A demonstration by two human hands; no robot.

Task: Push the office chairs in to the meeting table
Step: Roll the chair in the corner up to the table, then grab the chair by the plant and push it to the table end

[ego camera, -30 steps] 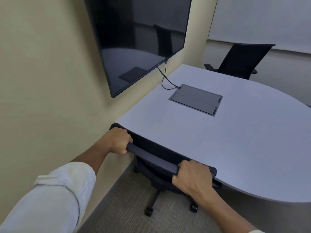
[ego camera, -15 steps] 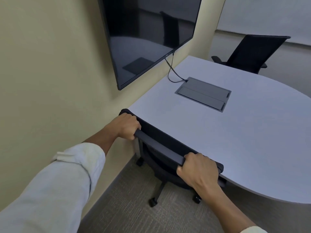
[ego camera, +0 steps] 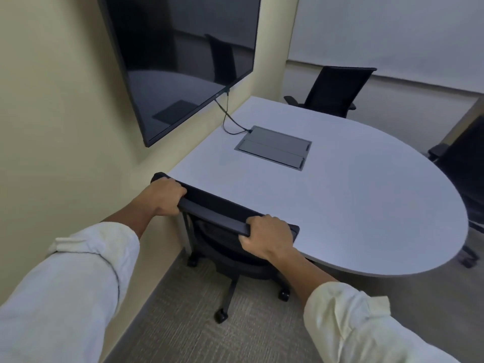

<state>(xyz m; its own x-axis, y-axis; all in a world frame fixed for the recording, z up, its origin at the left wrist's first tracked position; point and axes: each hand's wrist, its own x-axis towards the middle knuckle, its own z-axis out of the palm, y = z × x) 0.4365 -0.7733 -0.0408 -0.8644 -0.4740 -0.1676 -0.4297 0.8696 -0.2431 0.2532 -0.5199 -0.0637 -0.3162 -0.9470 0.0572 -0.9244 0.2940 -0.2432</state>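
Both hands grip the top of the near chair at the table's edge.

Two arms in rolled white sleeves reach forward and down; the left hand (ego camera: pixel 163 196) and right hand (ego camera: pixel 267 237) each have fingers curled closed over the top rail of the near chair (ego camera: pixel 217 213), left hand at its left end, right hand near its right end. The chair back stands against the near edge of the table (ego camera: pixel 340 200). A second chair (ego camera: pixel 332 91) sits at the far side, a third (ego camera: pixel 466 163) at the right.

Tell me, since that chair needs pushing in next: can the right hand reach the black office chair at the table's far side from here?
Probably not: the wide grey table lies between the right hand and that chair.
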